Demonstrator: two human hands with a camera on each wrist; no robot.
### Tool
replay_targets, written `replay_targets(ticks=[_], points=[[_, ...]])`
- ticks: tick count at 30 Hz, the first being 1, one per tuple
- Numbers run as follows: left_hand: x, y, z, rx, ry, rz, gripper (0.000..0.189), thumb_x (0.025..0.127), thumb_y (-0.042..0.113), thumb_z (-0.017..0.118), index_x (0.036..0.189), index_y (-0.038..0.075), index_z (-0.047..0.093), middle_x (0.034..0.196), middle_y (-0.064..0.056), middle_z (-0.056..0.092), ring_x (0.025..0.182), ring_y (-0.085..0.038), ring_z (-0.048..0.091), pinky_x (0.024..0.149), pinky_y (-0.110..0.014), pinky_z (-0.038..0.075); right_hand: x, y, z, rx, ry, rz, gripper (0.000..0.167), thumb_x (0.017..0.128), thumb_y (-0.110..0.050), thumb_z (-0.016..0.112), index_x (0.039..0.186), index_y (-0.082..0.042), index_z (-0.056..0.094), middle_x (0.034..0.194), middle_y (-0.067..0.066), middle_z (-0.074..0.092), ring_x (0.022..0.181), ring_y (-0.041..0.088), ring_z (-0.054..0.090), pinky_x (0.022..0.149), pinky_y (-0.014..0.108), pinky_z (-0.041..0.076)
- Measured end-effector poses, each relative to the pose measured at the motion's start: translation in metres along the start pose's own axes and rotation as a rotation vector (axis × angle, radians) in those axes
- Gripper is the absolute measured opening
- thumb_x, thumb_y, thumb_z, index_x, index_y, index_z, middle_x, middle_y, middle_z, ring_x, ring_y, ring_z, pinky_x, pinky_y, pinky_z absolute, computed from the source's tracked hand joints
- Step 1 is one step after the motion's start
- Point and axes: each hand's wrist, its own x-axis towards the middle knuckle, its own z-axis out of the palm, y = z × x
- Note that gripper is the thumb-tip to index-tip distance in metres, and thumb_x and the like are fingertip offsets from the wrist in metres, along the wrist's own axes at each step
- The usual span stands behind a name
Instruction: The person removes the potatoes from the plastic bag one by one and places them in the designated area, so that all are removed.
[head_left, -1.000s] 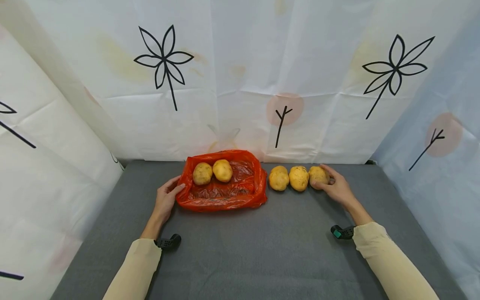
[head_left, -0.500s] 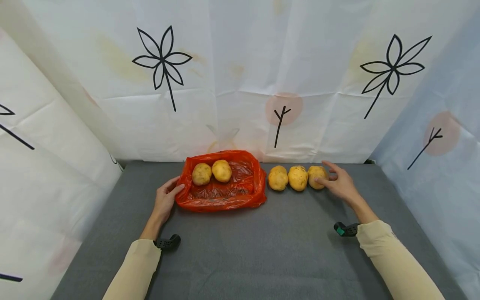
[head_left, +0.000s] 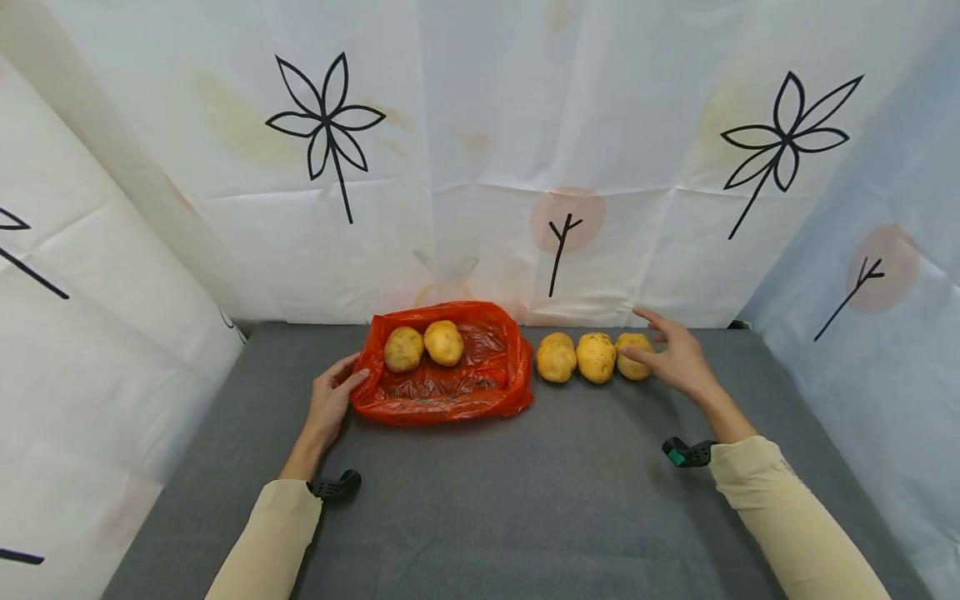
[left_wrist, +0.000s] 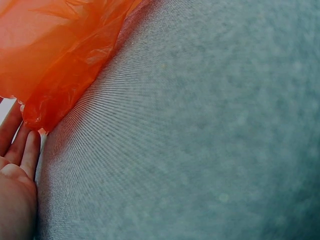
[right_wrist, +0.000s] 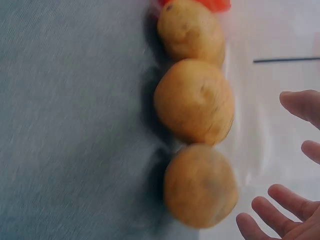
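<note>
Potato [head_left: 630, 370] lies nearest to the right grip [head_left: 678, 360], just beside its spread thumb and fingers. This grip is widely parted and has hold of nothing; in the right wrist view its fingertips are apart from this potato. To its left, in one row leading away from the right grip, come a second potato [head_left: 597, 358] and a third potato [head_left: 556, 358], all close beside each other on the grey table [head_left: 480, 517].

Between both grips, directly at the left grip [head_left: 330, 398], lies a red plastic bag [head_left: 442, 412] with a wide mouth. Inside, in the half nearer to the left grip, rest a fourth potato [head_left: 403, 349] and a fifth potato [head_left: 444, 342]. The left grip touches the bag's left edge; whether thumb and fingers pinch the plastic, I cannot tell.

Behind the right grip, a black wrist device [head_left: 692, 454] carries a green patch [head_left: 676, 457], too small for reading. Beyond both grips hangs a white cloth [head_left: 480, 92], printed with black line flowers [head_left: 326, 122].
</note>
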Motion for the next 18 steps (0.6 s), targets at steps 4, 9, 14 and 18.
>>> replay_targets(ticks=[4,9,14,18], points=[[-0.008,0.014,0.002,0.014,-0.006,0.014,0.045,0.104,0.009,0.059,0.145,-0.007,0.050,0.142,-0.023,0.051,0.109,-0.001,0.054,0.088,-0.013,0.047,0.002,-0.014,0.003,0.000,0.001,-0.037,0.075,0.096,-0.032,0.073,0.158,-0.012,0.036,0.149,0.032,0.038,0.127,0.051,0.045,0.091,0.068,0.043],[-0.011,0.019,0.003,0.018,-0.015,0.027,0.046,0.103,0.010,0.059,0.145,-0.008,0.049,0.140,-0.021,0.053,0.107,0.000,0.054,0.088,-0.013,0.047,0.003,-0.030,0.008,0.012,-0.003,-0.088,0.075,0.095,-0.032,0.074,0.158,-0.013,0.037,0.148,0.030,0.038,0.128,0.051,0.045,0.096,0.068,0.041],[-0.007,0.014,0.002,0.001,-0.011,0.003,0.045,0.104,0.010,0.059,0.145,-0.006,0.050,0.143,-0.022,0.050,0.109,-0.003,0.054,0.089,-0.014,0.048,0.004,-0.041,0.015,0.039,0.003,-0.165,0.072,0.094,-0.028,0.075,0.155,-0.011,0.041,0.145,0.029,0.042,0.125,0.052,0.048,0.098,0.067,0.041],[0.001,-0.003,-0.001,-0.006,0.002,0.004,0.047,0.103,0.015,0.061,0.146,-0.002,0.051,0.143,-0.019,0.051,0.111,-0.004,0.054,0.089,-0.013,0.047,0.006,-0.048,0.024,0.088,0.008,-0.196,0.071,0.093,-0.026,0.077,0.154,-0.013,0.044,0.145,0.026,0.044,0.125,0.050,0.048,0.098,0.066,0.042]])
